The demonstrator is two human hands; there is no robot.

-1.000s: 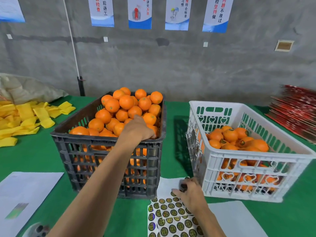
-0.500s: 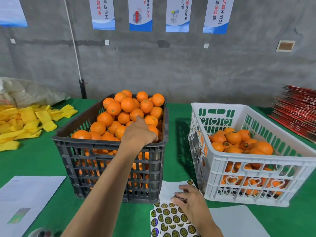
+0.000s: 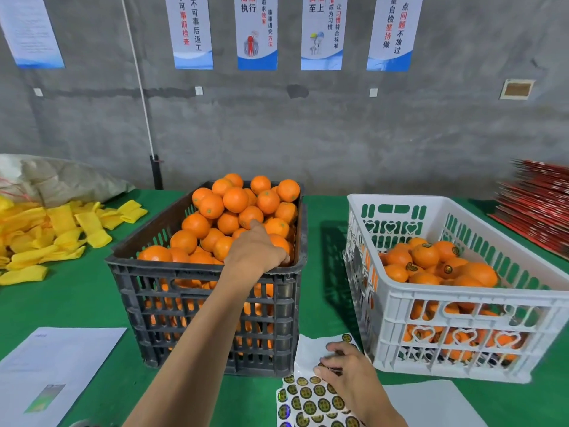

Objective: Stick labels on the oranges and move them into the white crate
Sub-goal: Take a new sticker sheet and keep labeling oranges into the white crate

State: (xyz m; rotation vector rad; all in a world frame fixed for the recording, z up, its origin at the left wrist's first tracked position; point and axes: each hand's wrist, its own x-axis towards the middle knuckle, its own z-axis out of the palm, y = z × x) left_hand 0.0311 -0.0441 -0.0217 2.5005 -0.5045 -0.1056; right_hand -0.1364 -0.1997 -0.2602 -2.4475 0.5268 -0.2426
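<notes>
Left hand [image 3: 257, 252]: curled round one orange [image 3: 280, 243] in black crate [image 3: 209, 291]; lift clear. Right hand [image 3: 345, 366]: apparently pinching sticker on label sheet [image 3: 314, 402]; peel flat.

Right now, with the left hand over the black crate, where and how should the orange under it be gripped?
Likely from above: the orange lies against the black crate's near right wall, neighbours crowding its other sides, so only its top is free. The left hand should curl fingers over the crown and lift straight up. Its grip is hidden.
</notes>
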